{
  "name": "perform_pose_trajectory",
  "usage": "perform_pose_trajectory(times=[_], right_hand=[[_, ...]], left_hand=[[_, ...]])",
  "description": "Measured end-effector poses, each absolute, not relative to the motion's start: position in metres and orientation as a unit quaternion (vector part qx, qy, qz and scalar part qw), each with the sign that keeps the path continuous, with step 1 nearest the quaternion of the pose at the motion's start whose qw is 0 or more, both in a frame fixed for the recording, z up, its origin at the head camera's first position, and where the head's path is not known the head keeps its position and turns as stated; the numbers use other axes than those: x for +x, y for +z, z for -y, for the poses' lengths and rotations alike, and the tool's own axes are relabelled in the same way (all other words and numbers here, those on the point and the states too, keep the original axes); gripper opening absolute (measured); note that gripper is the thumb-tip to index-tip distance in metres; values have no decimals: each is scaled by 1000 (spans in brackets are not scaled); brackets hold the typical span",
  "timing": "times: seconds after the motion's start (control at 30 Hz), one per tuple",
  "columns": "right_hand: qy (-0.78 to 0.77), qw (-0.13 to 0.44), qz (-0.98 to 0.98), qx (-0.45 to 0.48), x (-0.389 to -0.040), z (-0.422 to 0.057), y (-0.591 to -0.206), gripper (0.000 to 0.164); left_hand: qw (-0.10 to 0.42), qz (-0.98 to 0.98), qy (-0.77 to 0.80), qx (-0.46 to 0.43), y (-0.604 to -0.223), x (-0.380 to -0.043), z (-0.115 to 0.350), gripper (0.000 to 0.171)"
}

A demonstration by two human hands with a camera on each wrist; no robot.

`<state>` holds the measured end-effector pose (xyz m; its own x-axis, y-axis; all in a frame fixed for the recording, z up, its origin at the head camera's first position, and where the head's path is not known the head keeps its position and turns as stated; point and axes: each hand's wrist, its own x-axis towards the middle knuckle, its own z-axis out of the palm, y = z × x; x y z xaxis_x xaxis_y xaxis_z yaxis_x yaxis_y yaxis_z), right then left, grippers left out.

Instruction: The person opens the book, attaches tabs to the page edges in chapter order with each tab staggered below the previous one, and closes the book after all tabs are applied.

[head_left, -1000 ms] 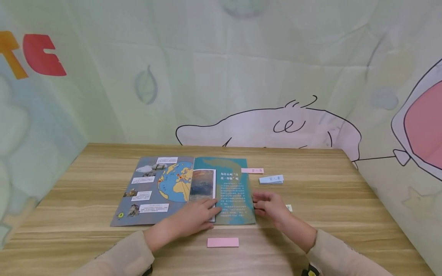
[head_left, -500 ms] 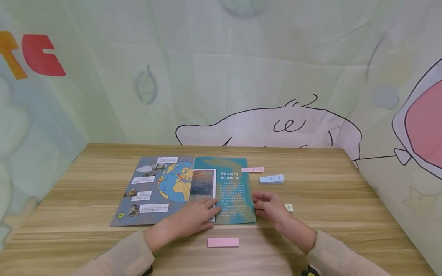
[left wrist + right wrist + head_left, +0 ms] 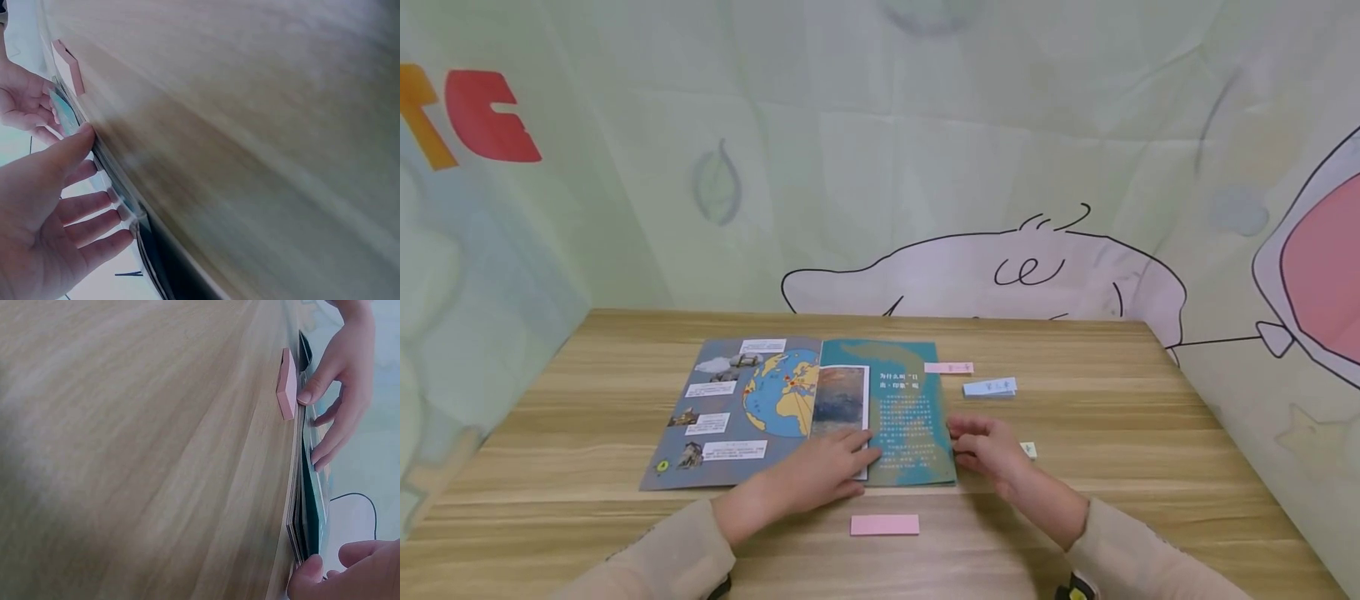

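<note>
An open magazine-like book (image 3: 910, 454) lies on the wooden table, a globe picture across its left page and a teal page on the right. My left hand (image 3: 820, 471) rests on the lower middle of the spread, fingers extended; in the left wrist view the thumb of that hand (image 3: 44, 219) lies at the book's bottom edge. At the right edge is my right hand (image 3: 996, 454), its fingers loosely bent. In the right wrist view its thumb (image 3: 306, 575) touches the lower page corner, where the pages stand slightly apart. I see no page clearly pinched.
A pink paper strip (image 3: 884, 525) lies in front of the book. Another pink strip (image 3: 957, 368) with handwriting sticks out past the right edge. Beyond it is a folded blue strip (image 3: 989, 388). A pale yellow-green strip (image 3: 1028, 451) is partly hidden behind my right hand.
</note>
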<state>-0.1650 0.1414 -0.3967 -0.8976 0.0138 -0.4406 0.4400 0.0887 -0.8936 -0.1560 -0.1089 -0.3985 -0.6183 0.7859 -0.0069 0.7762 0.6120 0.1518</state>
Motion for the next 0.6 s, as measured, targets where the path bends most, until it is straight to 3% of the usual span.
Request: perform_pose_trajectory(times=[0.6], right_hand=[[-701, 141, -679, 165, -167, -136, -399, 38]], left_hand=[[52, -898, 77, 430, -396, -157, 109, 47]])
